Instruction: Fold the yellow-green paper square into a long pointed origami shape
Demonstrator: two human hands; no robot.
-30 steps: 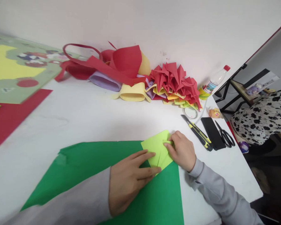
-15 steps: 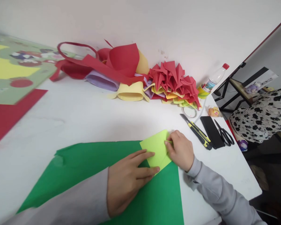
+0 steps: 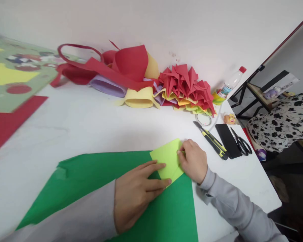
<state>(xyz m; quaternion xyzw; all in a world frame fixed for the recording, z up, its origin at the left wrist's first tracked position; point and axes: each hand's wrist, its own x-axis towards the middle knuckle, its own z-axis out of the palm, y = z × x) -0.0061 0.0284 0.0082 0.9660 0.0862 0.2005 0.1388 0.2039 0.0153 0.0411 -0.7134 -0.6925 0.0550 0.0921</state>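
Observation:
A small yellow-green sheet of paper lies over the top right corner of a large green paper sheet. Two fingertips of my left hand press flat on its lower left side, the fingers stretched out and apart. At its right edge my right hand has thumb and fingers pinched together on the paper; that corner is hidden under the hand. Faint crease lines show near the lower right of the small sheet.
Right of my hands lie a utility knife, a black flat case, scissors and a tape roll. Behind stand folded red paper pieces, paper loops and a bottle. A person's patterned clothing shows at right.
The view has shifted slightly. Both hands keep their hold on the yellow-green paper, with hardly any visible movement of the fingers.

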